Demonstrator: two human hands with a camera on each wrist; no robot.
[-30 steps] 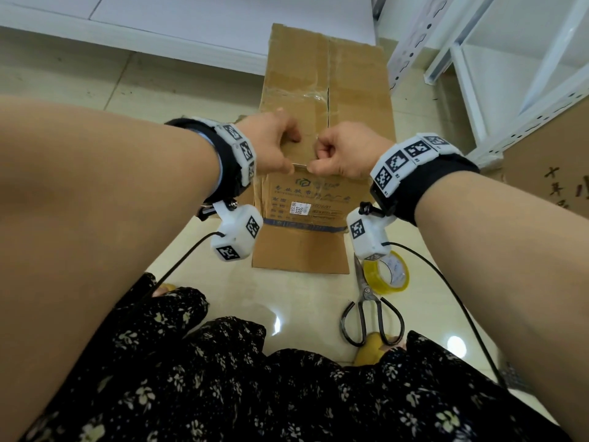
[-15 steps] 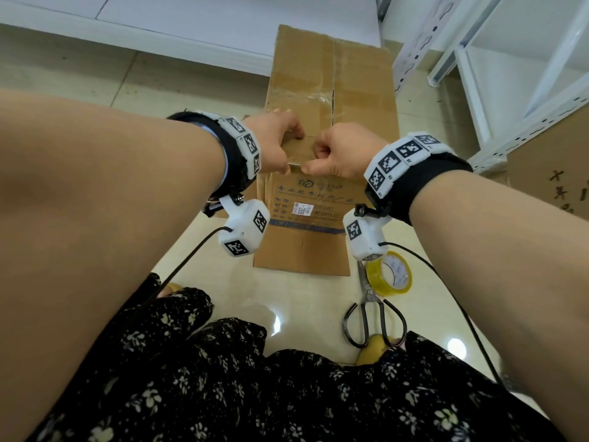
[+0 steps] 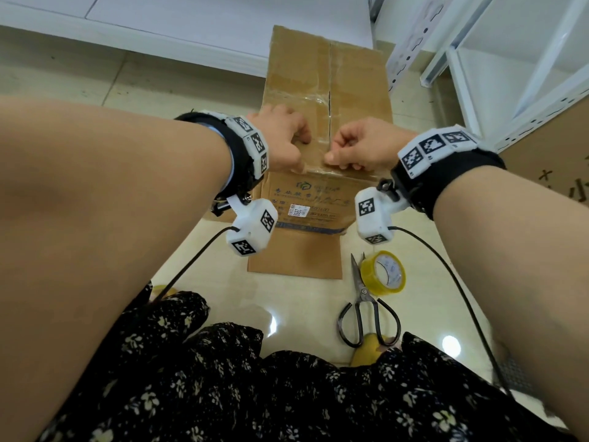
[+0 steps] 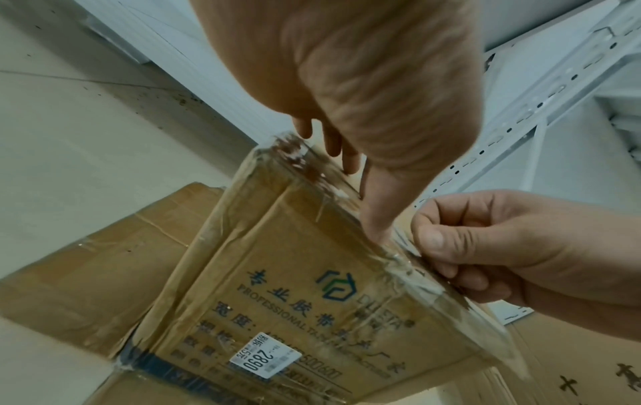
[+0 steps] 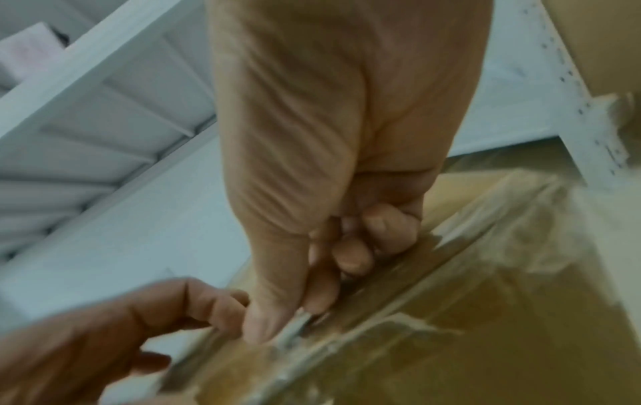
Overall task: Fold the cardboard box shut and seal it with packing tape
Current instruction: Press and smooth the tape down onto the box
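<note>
Cardboard box [image 3: 325, 90] edge tape pinched by left hand [image 3: 280, 138] and right hand [image 3: 363, 148]; firm rubbing-down along fold advised.

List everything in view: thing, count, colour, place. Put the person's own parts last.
cardboard box: one, brown, on the floor ahead, old clear tape along its near top edge
white sticker: one, on the box's printed front face
tape roll: one, yellowish clear, on the floor right of the box
scissors: one pair, dark metal, on the floor beside the roll
metal shelving: white, far right
second carton: one, brown, right edge, partly seen
floor: glossy, pale tile
patterned skirt: black floral, bottom
left hand: grip on the box's top edge
right hand: thumb and curled fingers pinching the same edge
</note>
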